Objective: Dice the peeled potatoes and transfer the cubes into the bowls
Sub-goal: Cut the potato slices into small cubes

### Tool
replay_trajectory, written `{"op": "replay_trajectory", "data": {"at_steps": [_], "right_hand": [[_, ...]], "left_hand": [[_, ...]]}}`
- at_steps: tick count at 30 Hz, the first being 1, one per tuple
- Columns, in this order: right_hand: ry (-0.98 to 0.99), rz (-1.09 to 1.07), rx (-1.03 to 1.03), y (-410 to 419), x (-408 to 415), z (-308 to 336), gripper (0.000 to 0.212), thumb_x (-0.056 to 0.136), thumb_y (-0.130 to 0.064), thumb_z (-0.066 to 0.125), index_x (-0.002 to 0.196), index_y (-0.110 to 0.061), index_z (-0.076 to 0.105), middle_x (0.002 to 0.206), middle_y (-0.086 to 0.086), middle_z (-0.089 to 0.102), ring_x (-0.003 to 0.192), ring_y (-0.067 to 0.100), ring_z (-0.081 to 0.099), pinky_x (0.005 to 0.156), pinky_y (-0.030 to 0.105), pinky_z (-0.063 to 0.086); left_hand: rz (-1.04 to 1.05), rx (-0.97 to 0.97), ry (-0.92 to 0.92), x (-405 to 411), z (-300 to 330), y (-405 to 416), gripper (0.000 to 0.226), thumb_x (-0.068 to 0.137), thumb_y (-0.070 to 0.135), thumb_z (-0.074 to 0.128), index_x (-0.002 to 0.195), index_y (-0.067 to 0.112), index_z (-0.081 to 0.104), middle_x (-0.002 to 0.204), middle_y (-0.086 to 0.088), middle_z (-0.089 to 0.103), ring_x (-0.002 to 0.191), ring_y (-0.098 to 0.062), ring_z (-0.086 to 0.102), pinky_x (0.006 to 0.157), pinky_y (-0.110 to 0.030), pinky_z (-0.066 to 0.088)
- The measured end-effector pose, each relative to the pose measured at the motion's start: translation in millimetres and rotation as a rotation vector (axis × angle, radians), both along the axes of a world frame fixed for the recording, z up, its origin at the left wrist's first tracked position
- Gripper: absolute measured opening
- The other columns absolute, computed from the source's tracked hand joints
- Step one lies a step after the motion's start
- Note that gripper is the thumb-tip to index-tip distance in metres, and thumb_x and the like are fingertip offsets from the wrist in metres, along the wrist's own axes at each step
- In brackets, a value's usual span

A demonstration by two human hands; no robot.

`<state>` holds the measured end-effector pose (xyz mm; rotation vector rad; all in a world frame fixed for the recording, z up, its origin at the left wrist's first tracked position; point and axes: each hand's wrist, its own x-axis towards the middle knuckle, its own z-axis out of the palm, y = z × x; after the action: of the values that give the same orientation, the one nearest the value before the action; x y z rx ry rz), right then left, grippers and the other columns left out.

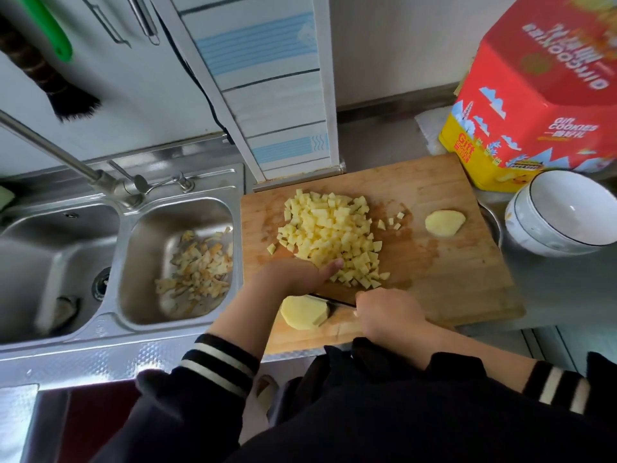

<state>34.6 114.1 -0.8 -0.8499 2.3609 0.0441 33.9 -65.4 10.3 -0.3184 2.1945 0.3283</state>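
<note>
Nearest us, our right hand (387, 315) curls around the handle of a knife (330, 300), whose dark blade lies across the near part of the wooden cutting board (450, 262), pointing left. Just left of the blade, touching it, a peeled potato half (302, 312) sits cut-face up close to the board's near edge, with only a thin strip of wood between it and the drop to the counter lip. Our left hand (297, 272) reaches over that half, fingers extended and pressed against the near side of the pile of potato cubes (334, 235); it grips nothing that we can see.

The pile fills the middle-left of the board, and a few loose cubes lie scattered off its right and left flanks. To the right of the pile we have a broad stretch of bare, damp wood running to the board's right edge. Farther right on it lies a second potato piece (444, 222), well apart from the pile.

Beyond the board's right edge stand stacked white bowls (564, 215), the top one holding nothing, their rim just past the board corner. Behind them a red and yellow cookie tin (534, 95) crowds the far right corner.

To the left, the board's edge meets a steel sink (133, 315); its small basin holds potato peels (197, 262), and the tap (83, 172) angles above
</note>
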Motion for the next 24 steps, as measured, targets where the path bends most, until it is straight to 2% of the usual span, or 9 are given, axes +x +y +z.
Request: {"op": "replay_trajectory", "data": {"at_steps": [6, 9, 12, 14, 17, 18, 19, 21, 24], "right_hand": [[-0.028, 0.023, -0.027, 1, -1, 8, 0.027, 0.103, -0.032, 0.039, 0.106, -0.015, 0.061, 0.098, 0.002, 0.064, 0.089, 0.025, 0.062, 0.063, 0.033, 0.039], [-0.002, 0.033, -0.029, 0, -2, 17, 0.031, 0.103, -0.036, 0.039, 0.108, -0.016, 0.061, 0.094, 0.001, 0.062, 0.087, 0.024, 0.061, 0.061, 0.033, 0.039], [0.039, 0.035, -0.027, 1, -1, 24, 0.029, 0.103, -0.035, 0.04, 0.11, -0.017, 0.062, 0.095, 0.001, 0.063, 0.086, 0.025, 0.061, 0.056, 0.03, 0.035], [0.059, 0.042, -0.048, 3, -2, 28, 0.03, 0.103, -0.036, 0.039, 0.11, -0.018, 0.062, 0.087, 0.0, 0.06, 0.077, 0.023, 0.056, 0.049, 0.028, 0.028], [0.061, 0.04, -0.081, 6, -4, 32, 0.03, 0.103, -0.039, 0.039, 0.105, -0.019, 0.061, 0.071, -0.006, 0.047, 0.069, 0.02, 0.049, 0.045, 0.029, 0.024], [0.057, 0.038, -0.087, 5, -4, 33, 0.03, 0.103, -0.04, 0.039, 0.103, -0.018, 0.06, 0.069, -0.006, 0.044, 0.068, 0.02, 0.049, 0.046, 0.029, 0.025], [0.05, 0.044, -0.09, 5, -3, 33, 0.03, 0.103, -0.04, 0.039, 0.103, -0.018, 0.06, 0.068, -0.007, 0.043, 0.067, 0.019, 0.048, 0.047, 0.03, 0.026], [0.031, 0.062, -0.09, 4, 0, 32, 0.029, 0.103, -0.039, 0.038, 0.099, -0.018, 0.058, 0.068, -0.006, 0.043, 0.063, 0.018, 0.045, 0.049, 0.03, 0.027], [0.006, 0.067, -0.08, 3, 3, 30, 0.028, 0.104, -0.037, 0.037, 0.088, -0.018, 0.05, 0.067, -0.004, 0.044, 0.058, 0.016, 0.042, 0.048, 0.03, 0.026]], "left_hand": [[0.032, 0.055, -0.115, -5, 1, -1, 0.1, 0.087, 0.077, 0.002, 0.147, 0.007, 0.04, 0.155, -0.015, 0.034, 0.142, -0.031, 0.032, 0.115, -0.045, 0.023], [0.051, 0.055, -0.15, -5, 0, -3, 0.108, 0.079, 0.083, 0.001, 0.142, 0.009, 0.048, 0.154, -0.014, 0.036, 0.141, -0.032, 0.033, 0.116, -0.048, 0.023], [0.032, 0.064, -0.099, -4, 7, 0, 0.107, 0.079, 0.081, 0.0, 0.13, 0.007, 0.059, 0.14, -0.015, 0.052, 0.13, -0.031, 0.046, 0.11, -0.046, 0.032], [0.051, 0.076, 0.221, -1, 17, -1, 0.094, 0.085, 0.073, 0.006, 0.114, 0.007, 0.067, 0.116, -0.011, 0.065, 0.109, -0.027, 0.059, 0.095, -0.041, 0.044], [0.012, 0.05, 1.229, 24, 30, -11, 0.045, 0.101, 0.046, 0.04, 0.095, 0.008, 0.063, 0.093, -0.006, 0.062, 0.084, -0.02, 0.058, 0.066, -0.031, 0.044], [-0.01, 0.004, 1.529, 37, 30, -14, 0.027, 0.101, 0.031, 0.048, 0.094, 0.007, 0.059, 0.09, -0.008, 0.061, 0.08, -0.02, 0.055, 0.065, -0.029, 0.041], [-0.023, -0.035, 1.725, 52, 27, -16, 0.014, 0.1, 0.02, 0.051, 0.095, 0.007, 0.055, 0.088, -0.011, 0.06, 0.078, -0.021, 0.053, 0.065, -0.029, 0.039], [-0.067, -0.062, 1.836, 83, 5, -13, 0.007, 0.098, 0.014, 0.053, 0.099, 0.008, 0.049, 0.094, -0.009, 0.054, 0.08, -0.023, 0.05, 0.068, -0.03, 0.037], [-0.133, 0.003, 1.624, 125, -48, -5, 0.011, 0.098, 0.018, 0.054, 0.107, 0.012, 0.051, 0.102, -0.004, 0.05, 0.084, -0.022, 0.051, 0.069, -0.033, 0.041]]}}
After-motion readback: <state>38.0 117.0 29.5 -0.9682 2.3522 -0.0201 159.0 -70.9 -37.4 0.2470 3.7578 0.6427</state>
